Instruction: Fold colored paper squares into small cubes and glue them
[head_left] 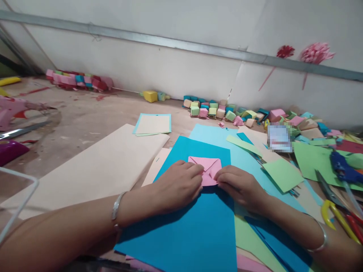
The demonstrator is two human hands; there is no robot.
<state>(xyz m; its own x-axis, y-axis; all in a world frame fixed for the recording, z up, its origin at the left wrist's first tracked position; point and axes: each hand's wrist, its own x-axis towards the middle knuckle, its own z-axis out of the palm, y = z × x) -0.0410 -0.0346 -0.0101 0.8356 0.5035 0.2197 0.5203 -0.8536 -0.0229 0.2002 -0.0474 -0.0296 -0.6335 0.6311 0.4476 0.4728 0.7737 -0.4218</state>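
A small pink paper (208, 163), its flaps folded toward the middle like an envelope, lies on a sheet of blue paper (210, 230). My left hand (178, 185) closes on its left side, fingertips bent over the folded edge. At the lower right corner, my right hand (241, 185) pinches the pink paper between thumb and fingers. Part of the folded piece is hidden behind my left fingers. Both wrists wear silver bangles.
Cream paper (93, 166) spreads to the left, with square sheets (153, 124) behind. Scissors (334, 204), a blue glue gun (344, 166) and green paper (283, 174) lie right. Small folded paper boxes (212, 110) line the wall. A pink glue gun (17, 109) sits far left.
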